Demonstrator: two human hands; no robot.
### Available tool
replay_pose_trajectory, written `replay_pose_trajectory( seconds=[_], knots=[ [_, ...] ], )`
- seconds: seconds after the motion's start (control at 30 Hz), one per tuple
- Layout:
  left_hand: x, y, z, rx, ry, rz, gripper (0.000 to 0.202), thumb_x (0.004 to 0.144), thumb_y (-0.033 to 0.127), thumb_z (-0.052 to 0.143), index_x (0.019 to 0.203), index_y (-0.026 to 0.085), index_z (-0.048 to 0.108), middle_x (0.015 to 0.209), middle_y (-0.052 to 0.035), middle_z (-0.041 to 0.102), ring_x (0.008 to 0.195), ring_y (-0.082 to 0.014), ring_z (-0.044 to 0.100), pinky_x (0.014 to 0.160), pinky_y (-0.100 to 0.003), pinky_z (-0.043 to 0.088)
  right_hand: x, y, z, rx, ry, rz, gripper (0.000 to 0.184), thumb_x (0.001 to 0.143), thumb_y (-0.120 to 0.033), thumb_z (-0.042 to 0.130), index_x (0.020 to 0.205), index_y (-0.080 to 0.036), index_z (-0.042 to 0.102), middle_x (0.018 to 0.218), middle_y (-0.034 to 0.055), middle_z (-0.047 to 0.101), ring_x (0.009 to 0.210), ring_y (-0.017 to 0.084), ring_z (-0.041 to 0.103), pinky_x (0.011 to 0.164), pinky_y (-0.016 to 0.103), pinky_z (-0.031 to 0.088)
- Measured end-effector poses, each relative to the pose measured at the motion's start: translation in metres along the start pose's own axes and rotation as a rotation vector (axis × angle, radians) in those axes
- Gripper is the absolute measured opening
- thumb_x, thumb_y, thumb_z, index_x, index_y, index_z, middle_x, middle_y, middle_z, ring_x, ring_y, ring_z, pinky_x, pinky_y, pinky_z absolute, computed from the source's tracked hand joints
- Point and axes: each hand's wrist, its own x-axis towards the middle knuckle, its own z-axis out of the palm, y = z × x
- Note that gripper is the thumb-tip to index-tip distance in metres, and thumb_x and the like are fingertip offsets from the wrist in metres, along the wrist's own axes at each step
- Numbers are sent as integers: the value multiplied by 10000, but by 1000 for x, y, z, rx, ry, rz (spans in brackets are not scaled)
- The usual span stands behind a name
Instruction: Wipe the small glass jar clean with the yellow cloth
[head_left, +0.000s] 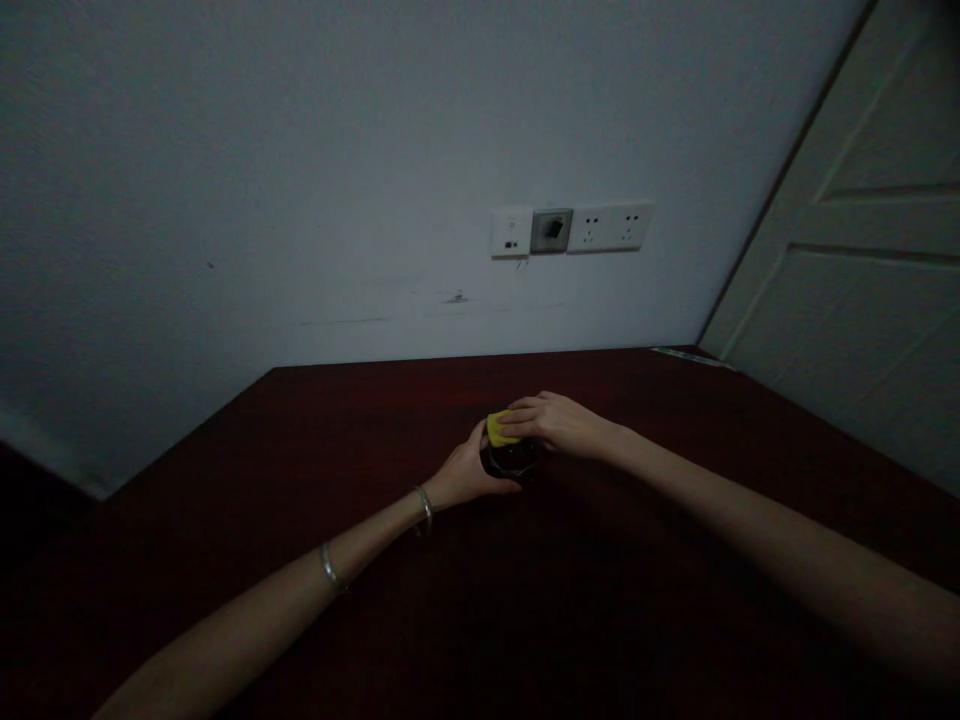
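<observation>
On the dark red table, my left hand [474,470] is wrapped around the left side of a small dark, shiny container [511,461] that looks like glass. A yellow sponge-like pad [501,428] covers the top of the container on its far left side. Fingers of my right hand [551,422] lie over this pad and press it against the container's rim. The container's inside and base are hard to make out in the dim light. Two silver bangles [425,508] circle my left wrist and forearm.
The dark red tabletop [360,410] runs back to a pale wall [337,180]. Wall sockets and a switch plate [607,228] sit above its far edge. A panelled door [870,270] stands to the right. A thin strip [691,357] lies at the far right corner.
</observation>
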Motion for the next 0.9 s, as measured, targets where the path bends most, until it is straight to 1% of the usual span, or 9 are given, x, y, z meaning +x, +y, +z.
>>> replay_pose_trajectory(
  seconds=[0.13, 0.23, 0.33, 0.4, 0.5, 0.57, 0.67, 0.77, 0.9],
  knots=[
    [-3, 2, -1, 54, 8, -44, 1070, 505, 398, 831, 1389, 173, 272, 1289, -148, 561, 1203, -342, 510, 977, -477, 415, -1, -2, -1, 79, 19, 51, 483, 799, -36, 516, 1189, -309, 599, 1258, -1, 614, 1142, 202, 548, 896, 397, 451],
    [-3, 2, 0, 69, -1, -63, 1120, 516, 394, 824, 1419, 142, 211, 1292, -173, 558, 1236, -354, 479, 1008, -493, 379, -6, 1, 4, 156, 47, 114, 481, 785, -13, 490, 1194, -240, 607, 1209, 36, 645, 1124, 182, 572, 931, 364, 464],
    [-4, 1, -1, 74, -11, -71, 1176, 517, 420, 824, 1440, 128, 156, 1334, -186, 519, 1272, -352, 440, 1042, -481, 347, -14, 2, 7, 226, 83, 186, 531, 738, 27, 464, 1209, -181, 596, 1185, 64, 656, 1106, 174, 591, 958, 351, 466],
    [-5, 1, -2, 70, -14, -80, 1195, 513, 432, 826, 1446, 125, 145, 1368, -196, 480, 1284, -350, 427, 1055, -475, 333, -19, 0, 9, 265, 103, 221, 575, 713, 41, 444, 1222, -185, 586, 1189, 57, 654, 1093, 164, 601, 962, 344, 470],
    [-7, 1, -4, 53, -7, -87, 1192, 502, 433, 832, 1446, 137, 165, 1383, -200, 460, 1286, -347, 426, 1063, -475, 324, -26, -6, 11, 299, 132, 267, 640, 686, 48, 421, 1240, -234, 571, 1212, 23, 642, 1092, 158, 604, 961, 349, 476],
    [-7, 0, -4, 45, 5, -100, 1194, 489, 433, 837, 1445, 156, 177, 1387, -196, 456, 1289, -346, 423, 1064, -474, 324, -30, -12, 16, 297, 158, 316, 659, 676, 40, 425, 1247, -258, 564, 1220, 12, 637, 1098, 171, 603, 962, 368, 477],
    [-9, -1, -4, 43, 11, -120, 1211, 472, 438, 841, 1447, 163, 176, 1395, -203, 444, 1298, -350, 408, 1066, -472, 323, -36, -23, 26, 257, 203, 418, 620, 694, 3, 458, 1255, -237, 562, 1199, 41, 648, 1070, 199, 619, 941, 383, 490],
    [-10, 0, -4, 52, 15, -118, 1215, 467, 435, 843, 1447, 155, 180, 1391, -213, 444, 1294, -357, 411, 1062, -479, 327, -40, -38, 33, 192, 227, 502, 599, 712, -24, 477, 1270, -229, 548, 1168, 52, 660, 1019, 202, 639, 901, 367, 514],
    [-11, 1, -6, 75, 6, -103, 1212, 489, 455, 829, 1450, 127, 166, 1385, -216, 450, 1283, -355, 427, 1052, -480, 344, -42, -63, 31, 54, 214, 566, 572, 718, -31, 472, 1276, -141, 534, 1124, 111, 672, 996, 237, 631, 843, 368, 536]
  ],
)
